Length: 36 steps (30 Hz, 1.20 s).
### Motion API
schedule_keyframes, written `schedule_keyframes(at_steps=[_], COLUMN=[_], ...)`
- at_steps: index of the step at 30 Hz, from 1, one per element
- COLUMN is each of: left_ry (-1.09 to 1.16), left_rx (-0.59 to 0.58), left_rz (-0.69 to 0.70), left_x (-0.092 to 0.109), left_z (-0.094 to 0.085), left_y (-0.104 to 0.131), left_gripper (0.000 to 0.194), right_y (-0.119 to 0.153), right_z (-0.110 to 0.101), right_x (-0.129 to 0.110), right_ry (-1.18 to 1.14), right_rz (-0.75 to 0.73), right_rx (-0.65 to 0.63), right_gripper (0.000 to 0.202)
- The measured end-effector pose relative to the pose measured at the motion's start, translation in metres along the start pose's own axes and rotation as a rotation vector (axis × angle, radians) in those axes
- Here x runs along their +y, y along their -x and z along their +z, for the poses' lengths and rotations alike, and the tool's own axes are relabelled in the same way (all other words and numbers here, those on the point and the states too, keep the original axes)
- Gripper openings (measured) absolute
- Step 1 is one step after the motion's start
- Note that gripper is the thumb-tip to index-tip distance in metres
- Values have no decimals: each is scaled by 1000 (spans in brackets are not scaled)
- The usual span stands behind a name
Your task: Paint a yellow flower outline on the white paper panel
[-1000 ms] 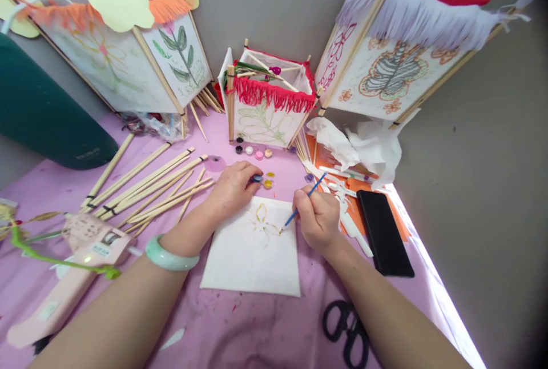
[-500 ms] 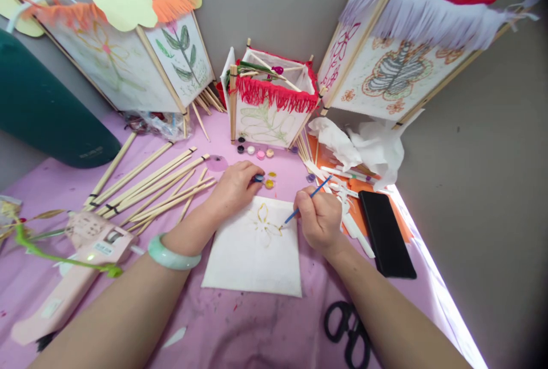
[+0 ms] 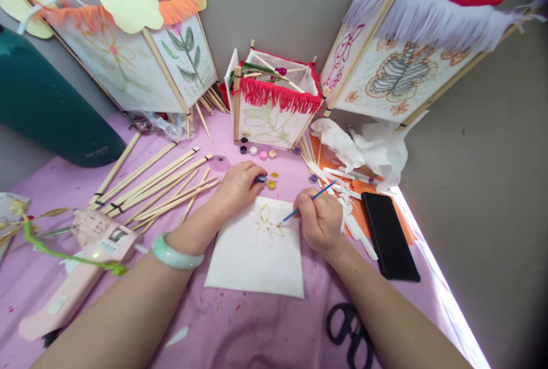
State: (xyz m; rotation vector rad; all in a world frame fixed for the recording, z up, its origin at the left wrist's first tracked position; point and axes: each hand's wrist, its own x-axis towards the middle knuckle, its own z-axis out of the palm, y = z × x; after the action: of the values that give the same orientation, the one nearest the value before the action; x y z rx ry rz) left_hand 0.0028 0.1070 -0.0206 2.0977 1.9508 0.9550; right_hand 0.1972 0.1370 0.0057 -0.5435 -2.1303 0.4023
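Observation:
My right hand point(image 3: 319, 220) is closed around a thin blue paintbrush point(image 3: 309, 200), gripped in a fist with the thumb on top. Its tip meets the white sheet point(image 3: 257, 269), at a petal of a yellow outlined flower point(image 3: 270, 224). At the sheet's upper left edge, my left hand point(image 3: 240, 186) has its fingers closed on a small blue paint pot point(image 3: 261, 178), mostly covered by them. Beside those fingers sits an open yellow paint pot point(image 3: 272, 184). A pale green bangle point(image 3: 177, 252) circles my left wrist.
Wooden sticks point(image 3: 158, 186) and a pink glue gun point(image 3: 94, 249) lie left. Behind stands a small red-fringed lantern point(image 3: 274, 120), between larger decorated ones. A black phone point(image 3: 390, 237), paper scraps and black scissors point(image 3: 351, 332) are at right. A green bottle point(image 3: 55, 100) stands far left.
The brush tip has shifted slightly left along the flower's petal. My left hand has stayed in place; the whole view has drifted a little.

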Motion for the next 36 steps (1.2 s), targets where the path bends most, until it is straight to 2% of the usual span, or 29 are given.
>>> schedule_keyframes(at_steps=[15, 27, 36], left_ry=[-5, -8, 4], left_rx=[1, -5, 3], left_rz=[17, -10, -13], left_x=[-1, -6, -6], left_z=[0, 5, 5], left_y=[0, 1, 1], left_gripper=[19, 19, 19], right_y=[0, 2, 1], right_z=[4, 7, 7], right_x=[-3, -4, -4], right_ry=[-56, -134, -157], right_rz=[-38, 20, -48], right_rx=[-33, -105, -129], right_gripper=[33, 31, 26])
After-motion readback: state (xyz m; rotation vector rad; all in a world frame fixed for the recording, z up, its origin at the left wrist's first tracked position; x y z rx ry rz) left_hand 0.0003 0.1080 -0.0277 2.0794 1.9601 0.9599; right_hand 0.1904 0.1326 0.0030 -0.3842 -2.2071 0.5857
